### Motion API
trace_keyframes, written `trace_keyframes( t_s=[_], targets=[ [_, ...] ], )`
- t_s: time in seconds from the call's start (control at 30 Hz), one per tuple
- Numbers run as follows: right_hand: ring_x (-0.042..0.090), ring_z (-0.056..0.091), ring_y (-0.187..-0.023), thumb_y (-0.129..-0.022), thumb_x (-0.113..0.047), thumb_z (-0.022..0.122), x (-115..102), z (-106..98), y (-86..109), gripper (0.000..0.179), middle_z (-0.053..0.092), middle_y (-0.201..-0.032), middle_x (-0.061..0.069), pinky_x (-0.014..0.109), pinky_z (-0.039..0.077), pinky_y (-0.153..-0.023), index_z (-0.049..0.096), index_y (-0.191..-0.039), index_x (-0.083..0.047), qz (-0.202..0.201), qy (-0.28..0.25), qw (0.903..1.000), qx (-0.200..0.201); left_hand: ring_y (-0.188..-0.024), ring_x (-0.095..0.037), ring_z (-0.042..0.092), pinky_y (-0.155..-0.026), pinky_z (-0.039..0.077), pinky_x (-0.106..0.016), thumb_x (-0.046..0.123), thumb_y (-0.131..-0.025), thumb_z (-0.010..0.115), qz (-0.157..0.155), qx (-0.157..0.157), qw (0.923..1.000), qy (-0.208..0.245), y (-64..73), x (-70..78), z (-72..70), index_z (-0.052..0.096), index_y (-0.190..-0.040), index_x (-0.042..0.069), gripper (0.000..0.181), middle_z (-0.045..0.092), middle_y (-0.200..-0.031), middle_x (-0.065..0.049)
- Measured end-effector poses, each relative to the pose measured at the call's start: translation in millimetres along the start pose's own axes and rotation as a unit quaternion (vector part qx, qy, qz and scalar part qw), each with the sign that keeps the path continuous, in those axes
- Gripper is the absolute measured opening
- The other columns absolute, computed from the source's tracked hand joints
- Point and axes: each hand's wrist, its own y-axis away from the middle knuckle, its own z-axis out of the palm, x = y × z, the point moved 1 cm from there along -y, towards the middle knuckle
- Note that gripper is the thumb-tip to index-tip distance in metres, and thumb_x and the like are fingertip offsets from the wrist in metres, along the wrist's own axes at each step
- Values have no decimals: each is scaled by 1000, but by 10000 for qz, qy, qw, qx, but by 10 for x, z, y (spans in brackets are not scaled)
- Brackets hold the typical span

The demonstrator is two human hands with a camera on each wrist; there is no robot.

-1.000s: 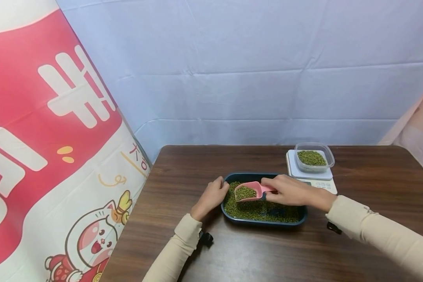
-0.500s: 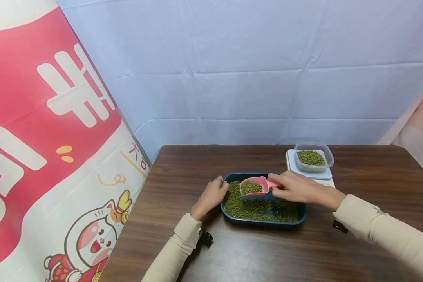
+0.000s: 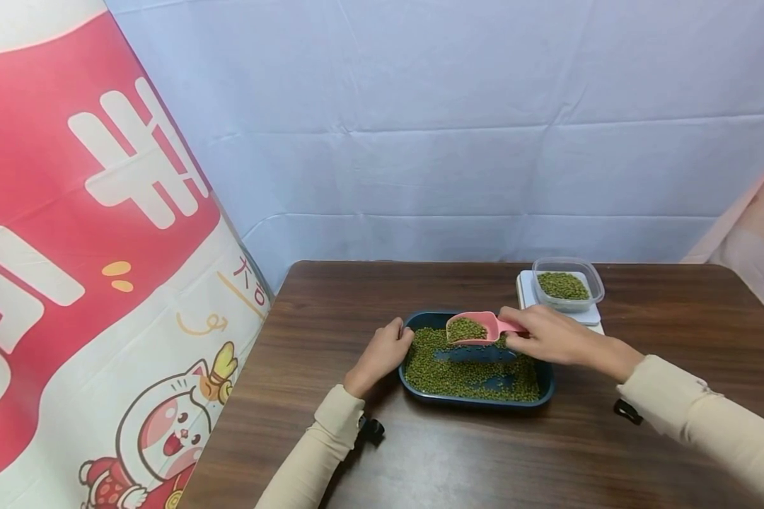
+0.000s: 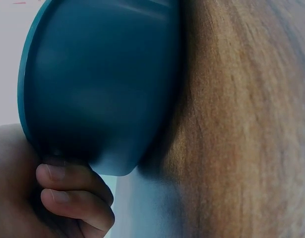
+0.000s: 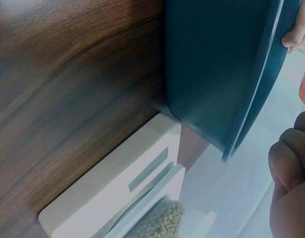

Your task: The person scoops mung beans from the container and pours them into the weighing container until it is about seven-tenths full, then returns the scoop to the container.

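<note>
A dark teal tray (image 3: 477, 404) holding mung beans (image 3: 439, 375) sits on the table. At its left end my left hand (image 3: 380, 355) grips the rim; the left wrist view shows curled fingers (image 4: 75, 191) against the tray's outer wall (image 4: 102, 84). My right hand (image 3: 550, 336) holds a pink scoop (image 3: 493, 326) by its handle, level above the tray's back half, with a heap of beans in it. In the right wrist view that hand's curled fingers (image 5: 293, 153) show at the right edge, with only a sliver of the scoop.
Behind and right of the tray stands a white kitchen scale (image 3: 532, 293). On it rests a clear plastic container (image 3: 569, 305) partly filled with beans. The brown wooden table (image 3: 337, 297) ends at a pale cloth backdrop (image 3: 420, 177). A printed red-and-white cloth (image 3: 165, 297) hangs at left.
My right hand has moved the filled scoop rightward and slightly back over the tray, uncovering a bare patch of its bottom. My left hand has stayed on the rim.
</note>
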Motion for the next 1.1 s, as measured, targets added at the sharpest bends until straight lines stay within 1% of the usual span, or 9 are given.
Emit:
trace_keyframes(
  t_s=[0.23,0.53,0.7,0.87,0.97,1.1],
  targets=[
    [-8,29,-54,-90,-5,69,23,-78,56,26,32,-63,-22,18,30,-51,53,-88,-26,-33,45,9997,219,-59,-15,32,-58,33,-30,27,-113,42,-14,-88,9999,112,10,-8,-4,41,-86,14,30,36,-71,2],
    [-6,30,-55,-91,-6,69,56,-200,117,19,37,-65,-19,19,31,-53,62,-95,-23,126,178,9991,368,-59,-16,32,-59,33,-31,27,-114,42,-5,-89,9999,126,12,2,-6,41,-86,14,30,36,-71,2],
    [-7,30,-53,-90,-6,68,80,-247,151,22,34,-63,-20,19,30,-52,59,-91,-25,248,294,9984,412,-61,-15,33,-59,33,-30,26,-113,43,-11,-40,9999,102,5,-1,-1,41,-86,14,29,36,-72,2],
    [-7,25,-54,-89,-4,68,99,-285,175,23,31,-63,-20,18,27,-53,57,-89,-25,148,379,9975,582,-60,-15,34,-59,34,-31,26,-113,43,-20,-114,9998,148,3,1,-9,42,-87,14,28,37,-72,1],
    [-8,24,-55,-89,-5,70,114,-308,191,20,31,-65,-20,18,27,-53,61,-93,-22,70,415,9967,691,-59,-16,34,-58,34,-31,26,-114,42,-8,-194,9997,156,7,5,-17,43,-88,13,29,37,-71,1],
    [-8,25,-56,-90,-6,72,133,-345,217,19,33,-66,-21,18,28,-52,68,-101,-20,105,385,9962,778,-59,-15,32,-58,33,-31,25,-114,41,23,-241,9996,121,6,1,-16,42,-89,13,28,37,-71,1]
  ],
)
